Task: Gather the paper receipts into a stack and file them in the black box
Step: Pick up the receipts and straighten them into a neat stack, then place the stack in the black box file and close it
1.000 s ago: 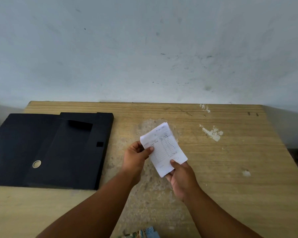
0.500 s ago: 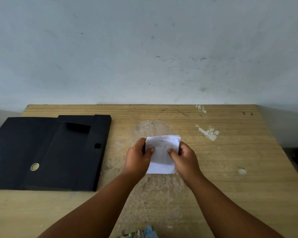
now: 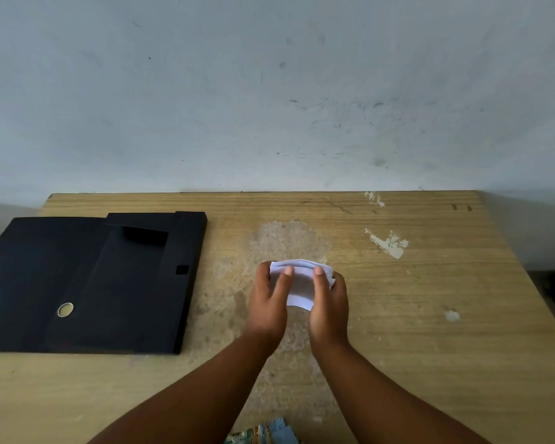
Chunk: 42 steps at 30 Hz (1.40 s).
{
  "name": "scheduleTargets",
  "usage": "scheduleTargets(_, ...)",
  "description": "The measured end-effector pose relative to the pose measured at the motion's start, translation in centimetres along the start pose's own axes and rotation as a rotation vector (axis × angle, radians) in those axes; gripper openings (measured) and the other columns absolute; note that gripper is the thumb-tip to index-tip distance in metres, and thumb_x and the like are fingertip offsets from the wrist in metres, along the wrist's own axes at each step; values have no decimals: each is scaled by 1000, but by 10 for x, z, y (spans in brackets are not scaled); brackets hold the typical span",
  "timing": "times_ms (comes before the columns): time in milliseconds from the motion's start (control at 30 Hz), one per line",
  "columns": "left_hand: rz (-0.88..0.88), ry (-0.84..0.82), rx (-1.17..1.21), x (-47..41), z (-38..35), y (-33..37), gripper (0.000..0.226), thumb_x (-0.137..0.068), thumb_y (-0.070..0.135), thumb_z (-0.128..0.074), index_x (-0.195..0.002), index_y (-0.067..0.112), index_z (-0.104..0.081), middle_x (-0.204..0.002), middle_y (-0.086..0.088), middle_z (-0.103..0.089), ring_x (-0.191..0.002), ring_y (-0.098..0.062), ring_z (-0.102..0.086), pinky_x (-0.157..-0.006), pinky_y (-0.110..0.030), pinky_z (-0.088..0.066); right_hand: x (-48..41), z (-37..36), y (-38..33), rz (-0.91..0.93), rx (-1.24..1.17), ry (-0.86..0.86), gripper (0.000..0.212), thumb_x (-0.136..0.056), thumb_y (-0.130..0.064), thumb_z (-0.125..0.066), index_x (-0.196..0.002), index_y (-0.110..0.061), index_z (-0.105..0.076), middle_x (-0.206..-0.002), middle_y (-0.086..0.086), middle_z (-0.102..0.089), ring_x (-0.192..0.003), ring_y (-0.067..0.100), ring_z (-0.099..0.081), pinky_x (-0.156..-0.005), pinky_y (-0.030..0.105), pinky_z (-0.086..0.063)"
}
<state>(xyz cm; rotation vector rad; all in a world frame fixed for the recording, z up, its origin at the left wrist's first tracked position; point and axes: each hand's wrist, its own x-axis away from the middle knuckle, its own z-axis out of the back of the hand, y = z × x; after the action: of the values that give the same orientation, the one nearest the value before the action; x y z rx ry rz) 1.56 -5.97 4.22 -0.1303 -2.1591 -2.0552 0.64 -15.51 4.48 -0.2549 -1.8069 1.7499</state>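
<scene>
A small stack of white paper receipts [image 3: 300,285] is held between both hands over the middle of the wooden table [image 3: 430,299]. My left hand [image 3: 268,302] grips its left edge and my right hand [image 3: 329,304] grips its right edge, thumbs on top. The stack bows upward slightly. The black box [image 3: 87,283] lies open and flat on the left side of the table, well apart from the hands, with a round hole in its flap.
A pale wall runs behind the table's far edge. White paint flecks mark the wood at the right. A worn, pale patch spreads under the hands. A bit of patterned blue cloth [image 3: 263,432] shows at the bottom edge.
The receipts went from being held up and tilted to lying low and level between both hands. Both hands moved to grip the stack's two sides.
</scene>
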Motion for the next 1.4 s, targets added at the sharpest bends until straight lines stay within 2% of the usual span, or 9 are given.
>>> scheduleTargets(100, 122, 128, 32, -7, -9, 6, 44, -100, 58, -50, -99, 18, -67, -92, 2, -74, -84, -4, -68, -72, -19, -50, -5, -8, -6, -88, 24, 91, 41, -89, -65, -49, -94, -27, -63, -90, -9, -69, -82, 7, -66, -64, 27, -46)
scheduleTargets(267, 190, 215, 12, -18, -19, 8, 43, -102, 49, -53, -94, 11, -71, -94, -9, -77, -92, -19, -73, -74, -27, -52, -14, -13, -11, -122, 54, 119, 27, -96, -53, -48, -89, -29, -59, -93, -7, -66, -82, 7, -61, -62, 27, -43)
scheduleTargets(433, 99, -113, 92, -17, 0, 5, 44, -93, 50, -61, -122, 17, -63, -114, -6, -76, -104, -19, -73, -85, -34, -59, -16, 7, -3, 4, -73, -255, 48, -88, -54, -52, -121, -19, -53, -111, -2, -70, -99, 12, -69, -75, 24, -55)
scheduleTargets(600, -2, -213, -514, -25, 14, -11, 35, -103, 20, -56, -135, 19, -44, -120, -2, -69, -104, -13, -68, -81, -27, -57, -27, 27, 9, 153, 349, -411, 40, -91, -22, -51, -127, -33, -41, -112, -10, -67, -99, 9, -68, -74, 17, -50)
scheduleTargets(700, -23, -130, -717, -28, 13, -16, 28, -107, 20, -47, -135, 15, -48, -113, -6, -71, -94, -16, -69, -76, -34, -59, -31, 31, 16, 297, 651, -341, 44, -100, -13, -41, -144, -14, -36, -103, -1, -66, -83, 15, -64, -67, 25, -45)
scheduleTargets(800, -14, -94, -695, -28, 14, -18, 22, -106, 22, -50, -127, 18, -57, -107, -3, -74, -93, -19, -71, -81, -48, -62, -34, 38, 18, 352, 693, -312, 35, -103, -17, -39, -137, -11, -44, -97, 0, -66, -83, 18, -65, -67, 28, -46)
scheduleTargets(1000, -17, -85, -567, -23, 18, -17, 32, -101, 23, -53, -109, 54, -57, -101, 14, -74, -94, -7, -71, -80, -35, -61, -31, 50, 20, 457, 626, -316, 26, -104, -18, -43, -127, -14, -52, -90, -9, -65, -74, 7, -64, -58, 13, -43)
scheduleTargets(1167, -10, -43, -543, -16, 25, -29, 28, -102, 16, -56, -119, 36, -63, -102, 15, -74, -93, 2, -70, -74, -15, -55, -22, 50, 34, 426, 676, -323, 21, -103, -21, -46, -119, -12, -56, -69, -12, -58, -57, 4, -58, -50, 15, -35)
scheduleTargets(1400, 17, -125, -466, -34, 61, -29, 25, -101, 14, -59, -122, 25, -69, -103, 12, -77, -95, -5, -72, -78, -23, -60, -10, 24, 44, 390, 695, -235, 9, -100, -18, -54, -94, -16, -61, -62, -5, -58, -54, 8, -57, -48, 27, -40)
